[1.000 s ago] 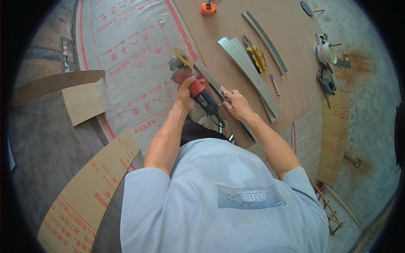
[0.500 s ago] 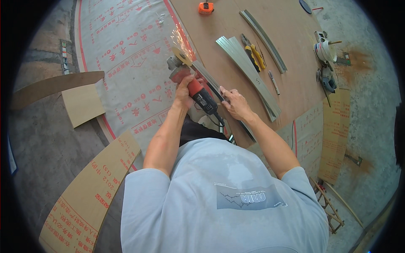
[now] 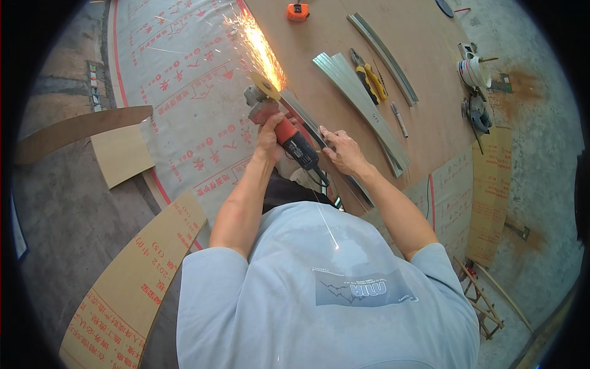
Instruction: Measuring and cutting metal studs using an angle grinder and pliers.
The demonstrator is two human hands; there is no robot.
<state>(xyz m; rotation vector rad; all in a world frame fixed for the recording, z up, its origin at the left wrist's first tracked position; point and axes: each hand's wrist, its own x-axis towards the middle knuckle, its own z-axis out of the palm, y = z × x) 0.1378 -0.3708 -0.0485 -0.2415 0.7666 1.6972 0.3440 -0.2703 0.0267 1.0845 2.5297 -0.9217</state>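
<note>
Left hand (image 3: 269, 138): wrapped round red-and-black angle grinder (image 3: 298, 149); its round yellow disc (image 3: 265, 85) at far end of narrow grey metal strip (image 3: 301, 113), orange sparks (image 3: 259, 48) beyond. Strip: along left edge of brown wooden tabletop (image 3: 424, 55). Right hand (image 3: 346, 152): fingers on strip; whether clamped, cannot tell. Rightward: silvery metal lengths (image 3: 357, 101), yellow-and-black pliers (image 3: 376, 84).

Inside the left fingers (image 3: 271, 123), the grinder (image 3: 287, 130) looks smooth, red and black plastic; just beyond them, its gear head (image 3: 252, 96) is dull grey metal. Against the right fingers (image 3: 328, 133) is a smooth metal strip (image 3: 302, 113). To their right, faintly shiny metal strips (image 3: 356, 106) lie on the matt wooden tabletop (image 3: 433, 107). Well beyond sits a glossy orange plastic tape measure (image 3: 298, 12).
</note>
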